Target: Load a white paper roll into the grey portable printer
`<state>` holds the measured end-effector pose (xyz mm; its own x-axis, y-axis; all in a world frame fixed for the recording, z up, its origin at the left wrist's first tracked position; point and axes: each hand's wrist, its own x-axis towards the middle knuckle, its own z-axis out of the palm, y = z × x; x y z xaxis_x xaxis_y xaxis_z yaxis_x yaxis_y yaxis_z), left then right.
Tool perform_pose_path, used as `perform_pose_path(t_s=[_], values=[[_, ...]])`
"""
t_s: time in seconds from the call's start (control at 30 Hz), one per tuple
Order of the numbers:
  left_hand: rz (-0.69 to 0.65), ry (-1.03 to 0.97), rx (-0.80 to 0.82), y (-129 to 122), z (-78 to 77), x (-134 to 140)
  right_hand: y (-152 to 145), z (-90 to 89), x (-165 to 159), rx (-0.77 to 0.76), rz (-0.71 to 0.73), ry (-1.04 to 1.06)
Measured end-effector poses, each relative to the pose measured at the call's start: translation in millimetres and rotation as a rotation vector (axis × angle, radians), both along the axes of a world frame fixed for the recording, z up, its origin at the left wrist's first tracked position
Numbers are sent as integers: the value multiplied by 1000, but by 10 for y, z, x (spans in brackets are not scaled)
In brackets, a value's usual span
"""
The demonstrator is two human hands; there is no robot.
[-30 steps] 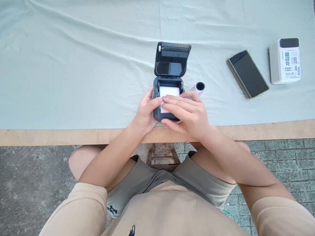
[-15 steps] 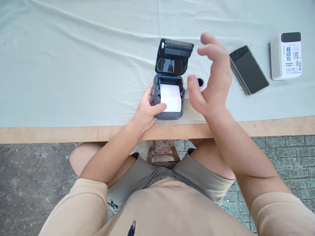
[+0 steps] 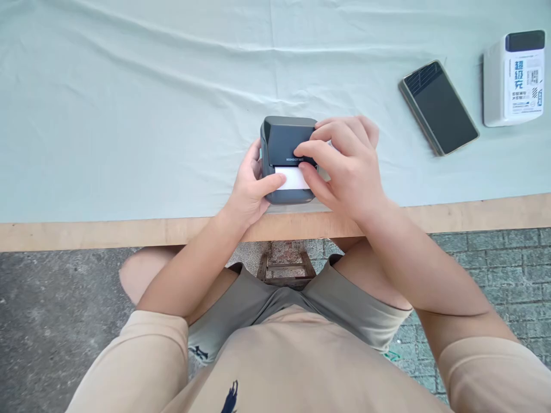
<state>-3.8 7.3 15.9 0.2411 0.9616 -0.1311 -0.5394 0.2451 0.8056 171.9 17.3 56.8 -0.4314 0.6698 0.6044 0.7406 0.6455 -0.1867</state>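
A dark grey label printer [image 3: 284,137] is near the table's front edge, its lid down. White label paper [image 3: 294,179] shows in front of the lid. My left hand [image 3: 249,188] is closed round the printer's left side, its thumb pressing the paper. My right hand [image 3: 350,163] is on the right side of the lid. Its index finger lies on the lid's top and its thumb is by the lid's front edge, above the paper. The other fingers are bent at the printer's right edge, which they partly hide.
To the right on the pale cloth [image 3: 150,132] lies a phone [image 3: 441,109] with a dark screen. Beyond it stands a white box-shaped device [image 3: 495,86] with a printed label. The table's bare wooden edge [image 3: 107,234] runs along the front.
The printer's lid was up and is now down over the paper roll space. My right hand was raised in the air and has come left and down onto the lid.
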Motion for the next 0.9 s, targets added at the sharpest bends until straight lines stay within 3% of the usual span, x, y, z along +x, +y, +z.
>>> perform_pose_path(t_s=[0.2, 0.5, 0.9], values=[[57, 33, -37, -15, 64, 33, -26, 11, -17, -7, 12, 78], [25, 43, 7, -38, 95, 16, 13, -53, -4, 41, 63, 104], [15, 68, 55, -36, 67, 6, 109, 76, 223, -472, -11, 72]])
